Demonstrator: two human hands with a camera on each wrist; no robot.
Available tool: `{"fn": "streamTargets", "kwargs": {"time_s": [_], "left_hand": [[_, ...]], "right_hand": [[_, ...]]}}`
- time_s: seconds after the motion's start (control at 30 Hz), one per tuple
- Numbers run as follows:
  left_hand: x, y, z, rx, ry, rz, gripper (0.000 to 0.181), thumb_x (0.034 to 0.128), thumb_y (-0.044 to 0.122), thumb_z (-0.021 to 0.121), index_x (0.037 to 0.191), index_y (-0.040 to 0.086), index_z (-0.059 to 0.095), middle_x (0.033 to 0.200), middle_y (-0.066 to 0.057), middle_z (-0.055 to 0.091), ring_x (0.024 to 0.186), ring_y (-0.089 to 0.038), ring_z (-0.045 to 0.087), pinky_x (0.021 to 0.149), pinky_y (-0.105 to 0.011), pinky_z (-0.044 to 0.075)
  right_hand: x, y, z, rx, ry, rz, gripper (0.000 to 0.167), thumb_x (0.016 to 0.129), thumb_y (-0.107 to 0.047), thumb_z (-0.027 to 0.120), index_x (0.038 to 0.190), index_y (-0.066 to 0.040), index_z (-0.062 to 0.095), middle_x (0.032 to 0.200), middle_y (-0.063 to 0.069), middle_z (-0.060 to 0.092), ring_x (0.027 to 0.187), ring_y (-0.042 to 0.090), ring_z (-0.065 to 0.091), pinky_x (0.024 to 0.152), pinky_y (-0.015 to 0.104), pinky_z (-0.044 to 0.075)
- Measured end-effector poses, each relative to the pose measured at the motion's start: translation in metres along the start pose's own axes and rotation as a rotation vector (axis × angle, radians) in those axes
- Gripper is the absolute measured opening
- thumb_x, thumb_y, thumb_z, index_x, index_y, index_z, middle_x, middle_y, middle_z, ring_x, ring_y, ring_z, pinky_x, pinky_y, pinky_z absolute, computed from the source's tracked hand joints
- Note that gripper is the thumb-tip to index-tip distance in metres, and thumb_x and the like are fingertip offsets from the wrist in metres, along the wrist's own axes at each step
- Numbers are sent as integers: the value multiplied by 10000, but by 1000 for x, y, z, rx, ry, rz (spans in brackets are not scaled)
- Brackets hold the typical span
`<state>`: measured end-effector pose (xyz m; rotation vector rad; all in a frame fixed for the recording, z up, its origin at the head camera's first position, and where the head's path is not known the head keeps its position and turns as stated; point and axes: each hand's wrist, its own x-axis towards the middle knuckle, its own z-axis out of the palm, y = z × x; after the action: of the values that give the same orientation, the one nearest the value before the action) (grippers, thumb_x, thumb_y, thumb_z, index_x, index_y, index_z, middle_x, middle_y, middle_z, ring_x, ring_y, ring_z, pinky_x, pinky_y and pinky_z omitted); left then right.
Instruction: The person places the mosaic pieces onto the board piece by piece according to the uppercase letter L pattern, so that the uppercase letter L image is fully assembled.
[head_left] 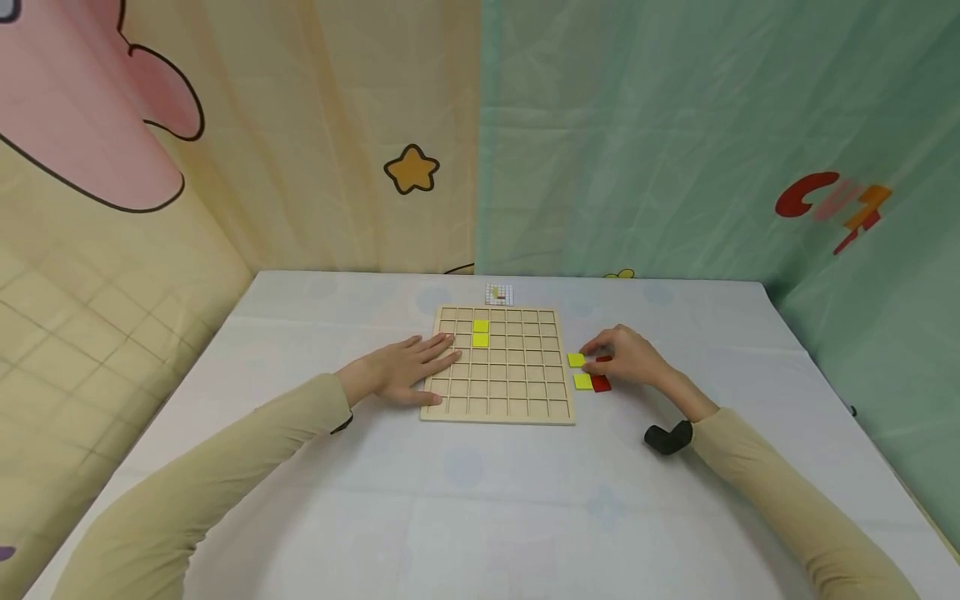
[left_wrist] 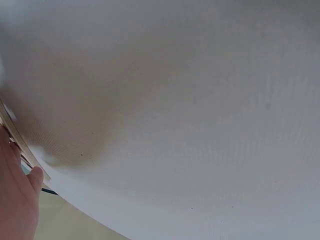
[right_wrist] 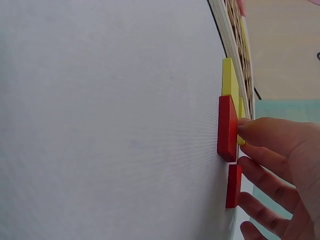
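A wooden grid board (head_left: pixel 491 421) lies on the table, with two yellow tiles (head_left: pixel 481 333) in adjoining cells near its top. My left hand (head_left: pixel 401 371) rests with spread fingers on the board's left side; the left wrist view shows part of this hand (left_wrist: pixel 20 195) at the board's edge (left_wrist: pixel 22 142). Right of the board, my right hand (head_left: pixel 630 358) pinches a yellow tile (head_left: pixel 576 360) between thumb and index finger. Beside it are another yellow tile (head_left: pixel 582 382) and red tiles (head_left: pixel 601 383). In the right wrist view, the hand (right_wrist: pixel 285 170) partly covers the pinched tile (right_wrist: pixel 241 107).
A small printed grid card (head_left: pixel 498 294) lies just behind the board. White cloth with faint patterns covers the table (head_left: pixel 465 517). Printed curtains (head_left: pixel 637 150) hang behind and at both sides. A black wrist device (head_left: pixel 667 438) is at my right cuff.
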<state>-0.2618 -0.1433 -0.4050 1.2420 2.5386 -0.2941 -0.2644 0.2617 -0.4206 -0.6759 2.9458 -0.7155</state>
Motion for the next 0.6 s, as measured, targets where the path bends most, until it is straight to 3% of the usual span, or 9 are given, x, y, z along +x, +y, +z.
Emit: {"fn": "streamTargets", "kwargs": {"time_s": [0.6], "left_hand": [[0,0,0,4,-11,-10,821,955,656,301,1562,177,23,1630,-105,-57,1510,-258,-29,1212,-491,103]], "right_hand": [[1,-2,-1,-73,56,83,279,781,-304,757,964,-93,765,892,21,729,861,194,549,698,305,462]]}}
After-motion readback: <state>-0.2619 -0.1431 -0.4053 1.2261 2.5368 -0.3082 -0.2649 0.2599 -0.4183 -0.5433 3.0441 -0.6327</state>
